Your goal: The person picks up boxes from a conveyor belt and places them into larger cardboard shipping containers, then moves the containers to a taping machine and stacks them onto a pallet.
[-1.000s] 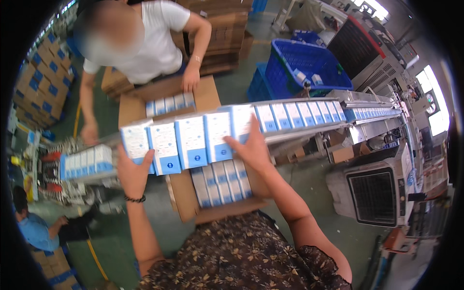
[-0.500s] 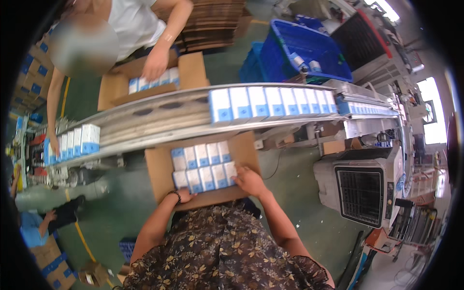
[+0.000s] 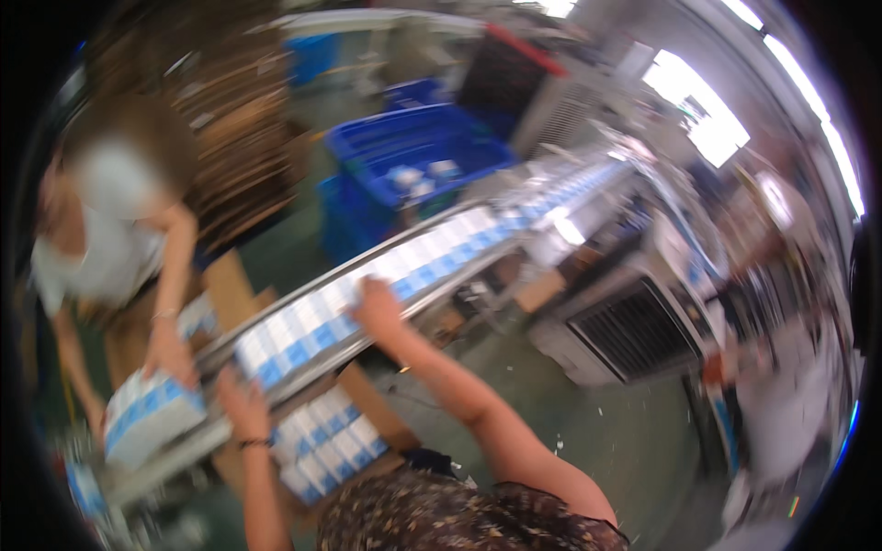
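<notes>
A row of white and blue boxes stands side by side on the conveyor. My left hand is beside the row's left end, open with its fingers stretched out, a dark bracelet at the wrist. Over the middle of the row, my right hand touches or nearly touches the boxes; motion blur smears its fingers. Below the conveyor, close to my body, an open carton contains two rows of similar small boxes.
Across the conveyor a co-worker's hand rests on a block of boxes. Behind stand a blue crate with a few boxes inside and stacked flat cardboard. A grey air cooler is at the right.
My hands have left the carton and risen to the conveyor's box row. The view has swung right. The co-worker's hands have moved to a block of boxes on the conveyor.
</notes>
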Available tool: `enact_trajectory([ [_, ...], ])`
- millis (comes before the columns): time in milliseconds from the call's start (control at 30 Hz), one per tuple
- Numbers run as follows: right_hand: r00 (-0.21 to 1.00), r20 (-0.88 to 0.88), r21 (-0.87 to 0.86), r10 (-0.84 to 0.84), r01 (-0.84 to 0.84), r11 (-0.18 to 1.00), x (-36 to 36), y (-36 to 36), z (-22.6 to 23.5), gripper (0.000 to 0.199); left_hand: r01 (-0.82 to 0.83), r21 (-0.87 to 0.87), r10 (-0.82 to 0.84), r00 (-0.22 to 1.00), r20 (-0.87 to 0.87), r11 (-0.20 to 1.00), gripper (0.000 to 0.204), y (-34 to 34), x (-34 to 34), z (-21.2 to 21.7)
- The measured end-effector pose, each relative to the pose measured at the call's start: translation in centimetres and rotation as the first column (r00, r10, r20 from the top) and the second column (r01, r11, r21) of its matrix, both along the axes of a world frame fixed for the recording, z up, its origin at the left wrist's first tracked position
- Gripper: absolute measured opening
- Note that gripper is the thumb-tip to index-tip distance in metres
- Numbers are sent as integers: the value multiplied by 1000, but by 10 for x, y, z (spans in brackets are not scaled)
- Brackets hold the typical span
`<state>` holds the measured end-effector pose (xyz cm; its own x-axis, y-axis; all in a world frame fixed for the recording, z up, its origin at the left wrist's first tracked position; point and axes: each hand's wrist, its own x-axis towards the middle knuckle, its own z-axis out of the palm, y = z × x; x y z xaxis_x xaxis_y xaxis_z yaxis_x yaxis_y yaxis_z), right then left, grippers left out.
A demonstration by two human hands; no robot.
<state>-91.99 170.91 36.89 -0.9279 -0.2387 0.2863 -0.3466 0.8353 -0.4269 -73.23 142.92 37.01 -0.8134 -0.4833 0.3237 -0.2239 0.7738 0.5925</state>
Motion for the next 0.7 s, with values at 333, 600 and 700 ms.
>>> enact_trajectory([
  [333,930,338,-180,145,-87,980,-8,-45,-10,104,-94,113,63,966,250,989,81,-47,-32,-21],
  [600,982,153,-305,112,-60,950,66,-28,90,96,-106,390,173,975,-142,915,86,-33,33,78],
  [700,984,-129,-543,123,-174,822,132,13,106,87,-2,278,112,919,-379,960,97,-17,92,119],
])
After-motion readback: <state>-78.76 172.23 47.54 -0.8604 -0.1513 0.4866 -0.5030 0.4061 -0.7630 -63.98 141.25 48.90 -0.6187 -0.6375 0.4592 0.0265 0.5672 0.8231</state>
